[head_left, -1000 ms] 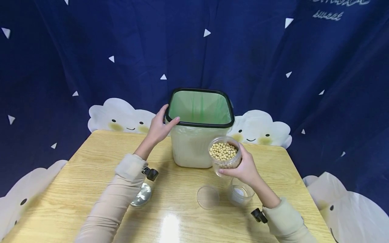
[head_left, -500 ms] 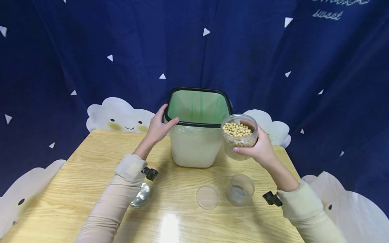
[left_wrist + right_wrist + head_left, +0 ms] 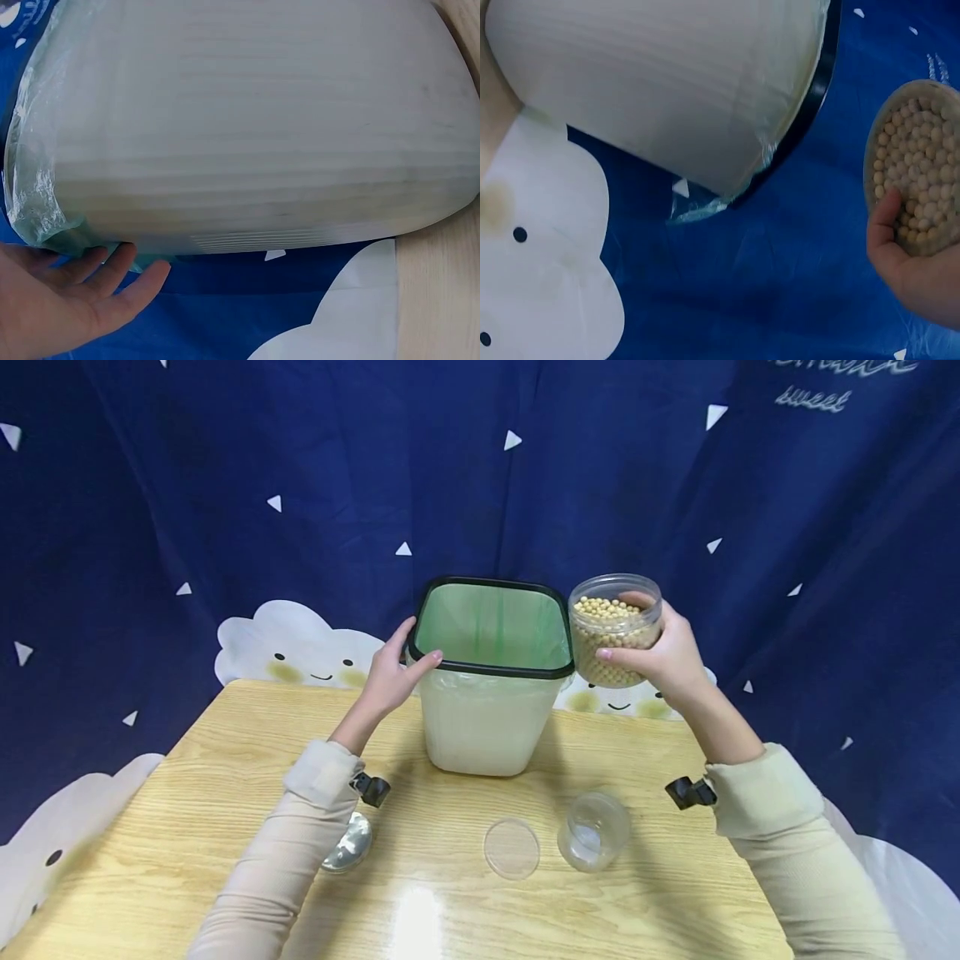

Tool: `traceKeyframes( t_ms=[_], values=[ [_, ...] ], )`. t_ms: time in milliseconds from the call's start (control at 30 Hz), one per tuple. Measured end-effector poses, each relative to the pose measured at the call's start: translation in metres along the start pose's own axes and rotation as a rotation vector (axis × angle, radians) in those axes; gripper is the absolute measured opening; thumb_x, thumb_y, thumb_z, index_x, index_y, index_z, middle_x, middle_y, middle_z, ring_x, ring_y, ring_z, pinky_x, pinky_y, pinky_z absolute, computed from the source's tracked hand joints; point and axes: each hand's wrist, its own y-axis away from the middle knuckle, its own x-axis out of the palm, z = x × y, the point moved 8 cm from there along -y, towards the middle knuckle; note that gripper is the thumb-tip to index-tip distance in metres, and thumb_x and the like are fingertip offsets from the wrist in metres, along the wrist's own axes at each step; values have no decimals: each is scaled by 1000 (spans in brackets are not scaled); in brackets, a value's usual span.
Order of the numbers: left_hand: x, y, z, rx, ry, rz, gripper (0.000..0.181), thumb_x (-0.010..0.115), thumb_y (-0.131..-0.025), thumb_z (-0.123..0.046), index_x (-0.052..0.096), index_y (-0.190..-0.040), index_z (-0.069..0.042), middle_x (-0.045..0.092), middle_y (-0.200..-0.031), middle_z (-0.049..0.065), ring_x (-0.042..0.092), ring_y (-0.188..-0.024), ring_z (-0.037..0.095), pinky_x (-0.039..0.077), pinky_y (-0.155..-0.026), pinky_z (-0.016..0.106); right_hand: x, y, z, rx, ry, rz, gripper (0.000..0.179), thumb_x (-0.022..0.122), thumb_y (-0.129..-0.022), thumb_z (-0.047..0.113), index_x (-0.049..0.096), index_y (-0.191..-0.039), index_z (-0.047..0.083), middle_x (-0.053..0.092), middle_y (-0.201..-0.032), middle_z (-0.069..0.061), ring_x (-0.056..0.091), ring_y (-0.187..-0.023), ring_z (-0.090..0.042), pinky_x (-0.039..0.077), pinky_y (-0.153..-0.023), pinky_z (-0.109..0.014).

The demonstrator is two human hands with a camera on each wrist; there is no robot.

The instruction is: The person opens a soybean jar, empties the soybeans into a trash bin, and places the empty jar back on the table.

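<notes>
A white trash bin point(image 3: 483, 727) with a black rim and a green liner stands upright at the back of the table. At its left corner my left hand point(image 3: 390, 677) grips the rim, thumb over the front edge and fingers along the side. My right hand point(image 3: 671, 660) holds a clear plastic jar point(image 3: 618, 664) of round, pale soybeans point(image 3: 596, 607) up beside the bin's right rim. The jar has no lid on and tilts slightly toward me. In the right wrist view, the thumb presses the jar's bean-filled side point(image 3: 922, 157).
On the wooden table point(image 3: 450, 893) stand an uncovered clear jar point(image 3: 596, 831) and, left of it, a flat clear lid point(image 3: 512, 849). A shiny silver disc point(image 3: 351, 843) lies partly behind my left forearm. A blue curtain point(image 3: 337, 460) with clouds hangs behind.
My right hand has raised the soybean jar from in front of the bin, up and to the right, to rim height. The left hand stays on the bin.
</notes>
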Motion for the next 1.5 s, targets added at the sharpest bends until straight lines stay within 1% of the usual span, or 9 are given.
traceKeyframes(
  t_ms=[167,333,433,533,700,900,1033,1167,1500],
  values=[
    [-2,2,0,-2,-8,-1,72,60,-84,-30,27,-142,-3,29,-143,21,35,-125,36,30,-101,44,-2,-22,-3,53,139,6,70,78,-64,2,45,-125,0,53,-112,-10,51,-93,-12,42,-77,-20],
    [-2,1,0,1,-9,-2,72,61,-84,-29,27,-142,-3,30,-142,21,36,-124,35,30,-101,44,-2,-45,-5,75,341,36,85,84,-59,16,41,-130,2,51,-119,-15,48,-102,-23,40,-85,-36],
    [-1,1,0,-2,-9,-7,72,62,-83,-29,28,-142,-3,31,-141,22,38,-123,35,31,-101,44,0,-59,-5,56,490,72,93,85,-57,26,36,-133,3,50,-119,-20,47,-104,-32,38,-86,-46],
    [0,2,1,-6,-13,-8,72,62,-83,-30,28,-142,-5,32,-141,22,40,-120,34,32,-100,44,4,-72,-5,26,626,117,95,84,-57,30,33,-133,3,51,-116,-24,48,-102,-38,39,-84,-51],
    [1,2,3,-3,-16,-17,72,63,-83,-30,29,-141,-4,34,-140,21,43,-117,34,34,-98,44,15,-89,-2,-41,800,199,93,83,-57,31,34,-131,2,51,-114,-25,50,-97,-40,41,-79,-54],
    [1,1,4,6,-11,-13,73,62,-84,-31,28,-142,-4,33,-141,21,39,-121,33,32,-99,44,26,-102,3,-89,978,283,93,82,-55,33,35,-130,4,51,-112,-23,50,-93,-39,42,-72,-54],
    [0,1,4,5,-11,-9,73,62,-84,-31,28,-142,-4,32,-141,20,38,-122,33,32,-99,44,31,-106,3,-95,1057,323,92,82,-55,34,35,-129,7,49,-109,-22,49,-91,-40,42,-69,-54],
    [1,1,2,4,-12,-20,72,63,-83,-30,29,-141,-3,33,-140,20,39,-121,32,32,-99,44,33,-107,3,-115,1107,346,95,82,-55,34,33,-132,8,48,-111,-23,46,-95,-41,41,-72,-55],
    [0,2,2,-3,3,-47,71,63,-83,-28,30,-141,-3,35,-139,21,41,-119,33,33,-98,45,42,-112,16,-284,1228,372,95,82,-53,31,33,-130,3,47,-113,-26,44,-96,-42,41,-72,-56]
  ],
)
